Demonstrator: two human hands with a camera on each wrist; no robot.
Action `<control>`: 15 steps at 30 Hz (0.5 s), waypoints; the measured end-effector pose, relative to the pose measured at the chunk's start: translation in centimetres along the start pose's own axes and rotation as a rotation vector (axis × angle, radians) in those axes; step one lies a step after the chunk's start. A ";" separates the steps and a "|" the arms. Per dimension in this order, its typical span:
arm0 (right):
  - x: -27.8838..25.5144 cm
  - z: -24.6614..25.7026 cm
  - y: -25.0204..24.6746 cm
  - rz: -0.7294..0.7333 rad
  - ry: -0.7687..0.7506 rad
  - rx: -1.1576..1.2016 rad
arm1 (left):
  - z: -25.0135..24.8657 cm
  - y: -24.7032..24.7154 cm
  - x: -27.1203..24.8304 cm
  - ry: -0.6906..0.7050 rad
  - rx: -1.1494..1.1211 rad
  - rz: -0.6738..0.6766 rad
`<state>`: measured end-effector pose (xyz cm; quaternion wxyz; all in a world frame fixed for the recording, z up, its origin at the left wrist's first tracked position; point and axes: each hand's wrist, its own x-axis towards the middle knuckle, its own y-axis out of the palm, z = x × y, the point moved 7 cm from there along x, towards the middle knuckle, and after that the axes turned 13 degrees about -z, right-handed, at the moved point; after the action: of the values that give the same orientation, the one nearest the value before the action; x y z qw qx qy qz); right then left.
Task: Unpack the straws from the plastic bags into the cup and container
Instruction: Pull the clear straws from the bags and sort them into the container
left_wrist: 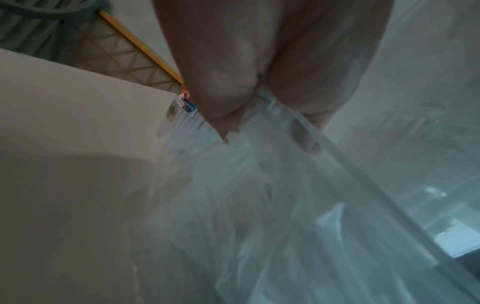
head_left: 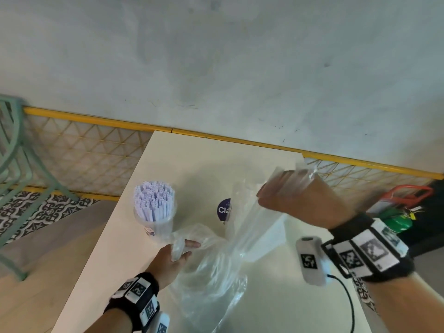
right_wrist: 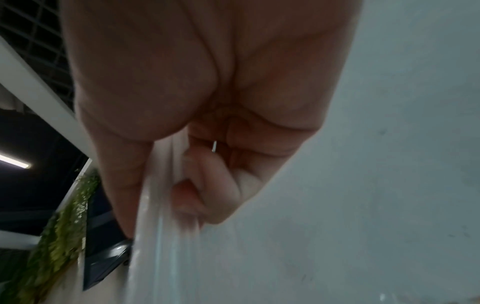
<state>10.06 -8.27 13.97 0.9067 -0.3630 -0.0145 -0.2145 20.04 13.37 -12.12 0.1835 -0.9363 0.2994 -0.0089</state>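
A clear cup [head_left: 153, 219] packed with pale upright straws [head_left: 153, 198] stands on the white table [head_left: 192, 152], left of centre. A clear plastic bag [head_left: 216, 272] stretches across the table between both hands. My left hand [head_left: 182, 248] pinches a bunched end of it low beside the cup; in the left wrist view the left hand [left_wrist: 257, 98] squeezes the bag [left_wrist: 285, 205]. My right hand [head_left: 283, 188] grips the other end, raised over the table's right side. In the right wrist view the right hand [right_wrist: 166, 185] holds the film [right_wrist: 161, 257]. A white container [head_left: 274, 234] shows through the bag.
A purple round label [head_left: 223, 210] shows behind the bag. A green metal chair [head_left: 16, 164] stands left, a yellow mesh fence [head_left: 96, 152] runs behind the table, and red and green items [head_left: 401, 212] sit at the right. A black cable [head_left: 348, 301] crosses the table's near right.
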 end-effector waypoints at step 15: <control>-0.2 -6.3 4.7 0.102 0.084 -0.165 | 0.2 0.6 0.1 -0.023 -0.062 -0.005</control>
<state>10.92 -9.35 6.21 0.8832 -0.4274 0.0596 -0.1836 19.87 12.94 -12.53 0.1576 -0.9423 0.2951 0.0107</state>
